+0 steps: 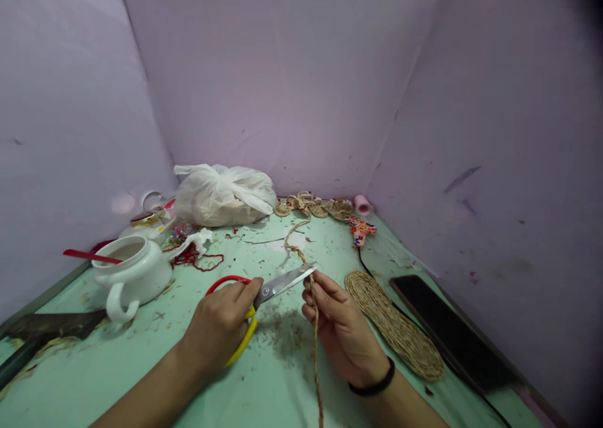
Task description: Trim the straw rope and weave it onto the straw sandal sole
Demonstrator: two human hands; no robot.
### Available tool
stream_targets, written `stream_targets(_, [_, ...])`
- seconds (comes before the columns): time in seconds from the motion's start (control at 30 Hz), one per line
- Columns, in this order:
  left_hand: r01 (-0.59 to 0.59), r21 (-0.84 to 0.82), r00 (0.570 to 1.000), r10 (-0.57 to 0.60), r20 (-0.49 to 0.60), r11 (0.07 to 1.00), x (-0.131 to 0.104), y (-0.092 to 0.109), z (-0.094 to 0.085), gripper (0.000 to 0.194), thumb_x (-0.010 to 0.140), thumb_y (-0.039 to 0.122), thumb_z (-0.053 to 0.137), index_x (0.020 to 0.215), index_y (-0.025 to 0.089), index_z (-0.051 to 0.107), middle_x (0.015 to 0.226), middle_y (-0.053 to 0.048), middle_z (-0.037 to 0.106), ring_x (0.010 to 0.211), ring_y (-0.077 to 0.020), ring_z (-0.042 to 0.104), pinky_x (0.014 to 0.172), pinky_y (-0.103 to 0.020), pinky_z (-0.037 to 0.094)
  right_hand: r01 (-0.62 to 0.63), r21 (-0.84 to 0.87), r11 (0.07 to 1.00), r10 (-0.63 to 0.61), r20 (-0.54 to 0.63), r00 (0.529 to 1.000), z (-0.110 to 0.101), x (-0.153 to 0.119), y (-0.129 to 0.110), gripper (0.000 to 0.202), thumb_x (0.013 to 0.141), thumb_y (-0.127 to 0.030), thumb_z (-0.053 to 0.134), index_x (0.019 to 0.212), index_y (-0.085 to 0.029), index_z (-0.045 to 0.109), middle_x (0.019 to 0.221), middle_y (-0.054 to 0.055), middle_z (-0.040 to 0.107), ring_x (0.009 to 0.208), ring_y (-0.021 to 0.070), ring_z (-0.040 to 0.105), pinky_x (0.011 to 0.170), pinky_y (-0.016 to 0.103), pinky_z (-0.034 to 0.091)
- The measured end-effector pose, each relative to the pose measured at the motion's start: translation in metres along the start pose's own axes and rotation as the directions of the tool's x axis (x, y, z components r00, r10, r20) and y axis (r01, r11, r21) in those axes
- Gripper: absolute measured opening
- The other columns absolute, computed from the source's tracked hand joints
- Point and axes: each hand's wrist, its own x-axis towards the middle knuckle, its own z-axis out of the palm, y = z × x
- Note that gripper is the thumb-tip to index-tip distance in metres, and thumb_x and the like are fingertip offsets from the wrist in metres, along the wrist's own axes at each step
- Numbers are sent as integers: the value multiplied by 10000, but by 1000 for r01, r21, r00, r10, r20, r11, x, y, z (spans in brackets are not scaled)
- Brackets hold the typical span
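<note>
My left hand (222, 320) is closed round the handles of a pair of scissors (282, 283), one loop red and the other yellow. Their blades point right, with the tips beside the fingers of my right hand (340, 327). Between thumb and fingers, that hand pinches a thin twisted straw cord (316, 352). One end of the cord hangs down toward the bottom edge; the other runs up across the table toward the woven pieces at the back. Whether the blades touch the cord I cannot tell. A dark band circles my right wrist.
A woven straw sole (396, 327) and a dark flat slab (452, 334) lie at right, near a patterned taped object (362, 230) with a black cable. At left stand a white pot (136, 277) and a dark blade (56, 327). A white plastic bag (226, 195) sits behind.
</note>
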Motion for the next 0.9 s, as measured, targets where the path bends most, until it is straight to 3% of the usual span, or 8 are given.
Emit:
stream_targets(0.2, [191,-281,976,-152,156,941,3,4,-5,274,719,96,390,919,189,553,687,-6,590,620,-136,535,558,-218,403,-9,10,1000,8,22,1000,-1,2,-1,279,602,-185,723,873,-154,666,659,-23,487,565,56,408,495,155,390])
stream_targets(0.37, [523,-461,851,-467,238,718,13,8,-13,147,757,282,481,827,182,563,580,34,522,517,-103,475,497,-198,376,-60,-21,998,61,51,997,0,0,0,303,624,-190,711,915,-151,635,669,-29,485,551,48,413,499,150,396])
stream_targets(0.47, [666,-642,704,-605,373,379,17,11,-17,300,721,370,538,953,179,529,619,17,566,481,-100,479,445,-200,385,-145,-93,985,153,79,985,0,-3,6,256,637,-189,701,873,-150,611,682,-26,498,543,50,437,507,163,412])
stream_targets(0.57, [672,-739,604,-544,582,-44,19,16,-16,376,720,416,538,1004,176,483,600,10,585,376,-70,418,345,-174,326,-215,-170,962,239,139,961,1,-6,13,207,646,-208,695,808,-147,581,662,-24,498,539,65,461,514,192,439])
stream_targets(0.67, [633,-718,558,-472,683,-291,21,19,-7,362,709,405,565,966,159,501,559,10,581,321,-49,385,307,-153,292,-286,-217,933,330,205,921,2,-10,20,224,634,-232,705,780,-143,561,646,-22,500,532,71,468,512,211,456])
stream_targets(0.77, [605,-621,454,-425,783,-498,26,22,6,310,719,371,568,917,137,525,522,0,575,297,-44,380,292,-147,299,-357,-262,897,423,265,867,3,-15,27,249,622,-254,714,774,-131,559,649,-11,519,501,60,465,494,211,456])
stream_targets(0.83, [536,-549,435,-347,831,-642,32,21,13,246,729,307,569,896,133,527,532,-12,584,304,-41,398,296,-136,310,-397,-294,870,476,286,831,2,-17,31,268,609,-260,722,777,-124,564,645,-8,521,488,61,473,486,218,459])
stream_targets(0.9, [460,-517,472,-295,831,-722,37,18,18,196,710,225,589,872,132,529,553,-20,591,314,-39,416,294,-125,306,-425,-322,846,516,292,805,0,-18,34,279,599,-264,727,782,-122,571,642,-8,518,480,63,477,474,220,456])
